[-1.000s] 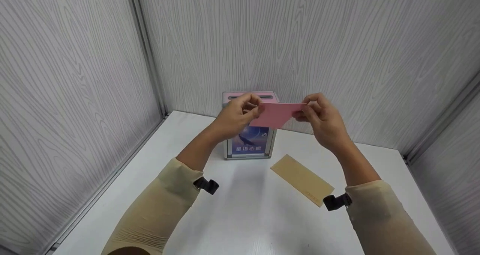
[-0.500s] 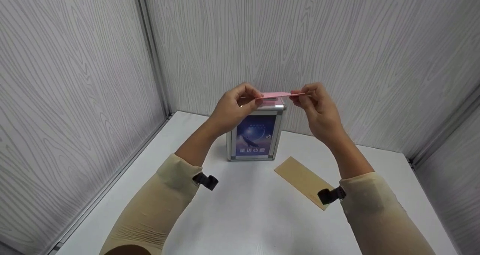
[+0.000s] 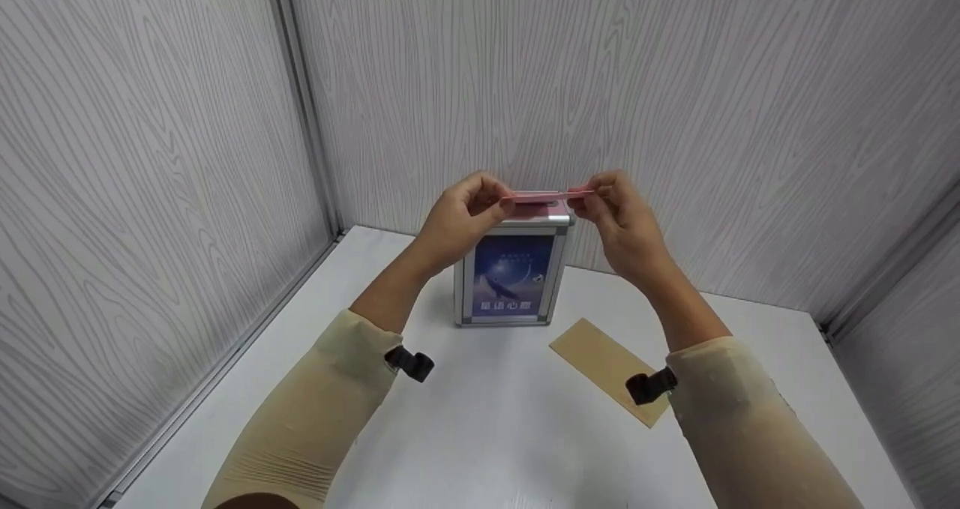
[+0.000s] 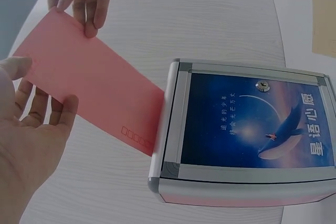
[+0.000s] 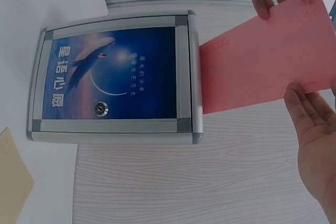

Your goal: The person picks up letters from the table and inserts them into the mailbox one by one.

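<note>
A pink envelope (image 4: 94,80) is stretched between both hands, over the top of a silver-framed box (image 3: 514,273) with a blue whale picture on its front. My left hand (image 3: 459,220) pinches one side of it between thumb and fingers, and my right hand (image 3: 626,228) pinches the other. Seen from the head, the envelope is nearly edge-on, just above the slot in the box's pink lid (image 3: 544,211). In the right wrist view its lower end meets the box's top edge; whatever lies beyond that edge is hidden.
A tan envelope (image 3: 600,366) lies flat on the white table (image 3: 480,419), right of the box and partly behind the right wrist's black camera (image 3: 651,386). Grey wood-grain panels (image 3: 465,74) rise behind and on both sides.
The pink envelope has swung from showing its face to nearly edge-on over the box's lid. Most recently, the right hand has shifted slightly left and the envelope sits a little lower.
</note>
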Demonstrator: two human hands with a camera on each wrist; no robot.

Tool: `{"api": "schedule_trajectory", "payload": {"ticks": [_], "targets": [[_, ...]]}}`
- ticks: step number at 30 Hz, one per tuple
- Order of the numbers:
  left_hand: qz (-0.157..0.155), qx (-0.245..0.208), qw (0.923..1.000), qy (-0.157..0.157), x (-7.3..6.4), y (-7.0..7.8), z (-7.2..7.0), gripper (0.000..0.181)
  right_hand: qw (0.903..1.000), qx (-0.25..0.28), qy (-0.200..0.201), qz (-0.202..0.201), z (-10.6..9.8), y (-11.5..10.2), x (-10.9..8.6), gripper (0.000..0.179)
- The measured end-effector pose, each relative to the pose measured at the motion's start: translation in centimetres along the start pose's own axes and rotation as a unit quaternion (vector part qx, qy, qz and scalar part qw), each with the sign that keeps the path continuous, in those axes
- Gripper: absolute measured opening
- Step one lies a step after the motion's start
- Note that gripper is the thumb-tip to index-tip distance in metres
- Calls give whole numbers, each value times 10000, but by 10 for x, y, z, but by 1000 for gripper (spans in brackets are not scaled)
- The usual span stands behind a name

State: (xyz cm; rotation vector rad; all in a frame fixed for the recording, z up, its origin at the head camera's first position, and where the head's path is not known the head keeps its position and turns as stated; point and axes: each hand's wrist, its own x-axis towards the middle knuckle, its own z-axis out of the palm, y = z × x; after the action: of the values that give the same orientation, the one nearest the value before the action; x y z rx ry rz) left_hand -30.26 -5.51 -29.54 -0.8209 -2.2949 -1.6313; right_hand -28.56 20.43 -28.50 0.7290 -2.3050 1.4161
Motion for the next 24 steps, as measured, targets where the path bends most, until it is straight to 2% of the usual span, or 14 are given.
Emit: {"api": "schedule_trajectory", "payload": {"ticks": [2, 5, 8, 11, 14, 15, 16, 17, 19, 24], "targets": [[4, 281, 9996, 90, 3, 1, 0, 27, 9999, -123, 30, 51, 0, 0, 3, 22], [167, 958, 9950, 227, 8, 2, -1, 28, 9991, -360, 97, 196, 0, 0, 9, 22], [608, 1771, 9816, 375, 13, 1, 1, 23, 9962, -791, 128, 345, 1, 0, 13, 21], [1165, 2782, 9511, 661, 17, -2, 3, 16, 9923, -1178, 172, 346, 3, 1, 15, 19], [1593, 3637, 9121, 1019, 22, -7, 4, 13, 9894, -1392, 397, 140, 7, 5, 18, 16], [1694, 3819, 9017, 1110, 23, -10, 5, 13, 9886, -1411, 517, 43, 9, 7, 19, 15], [1762, 3915, 8956, 1165, 24, -13, 5, 12, 9876, -1432, 646, -40, 11, 9, 20, 14], [1813, 3969, 8918, 1196, 25, -16, 6, 11, 9863, -1452, 780, -113, 14, 12, 20, 13], [1850, 3988, 8903, 1185, 26, -22, 8, 11, 9839, -1470, 1000, -166, 19, 18, 21, 12], [1659, 3879, 9010, 1011, 28, -37, 13, 13, 9830, -1452, 1117, 82, 28, 34, 22, 13]]}}
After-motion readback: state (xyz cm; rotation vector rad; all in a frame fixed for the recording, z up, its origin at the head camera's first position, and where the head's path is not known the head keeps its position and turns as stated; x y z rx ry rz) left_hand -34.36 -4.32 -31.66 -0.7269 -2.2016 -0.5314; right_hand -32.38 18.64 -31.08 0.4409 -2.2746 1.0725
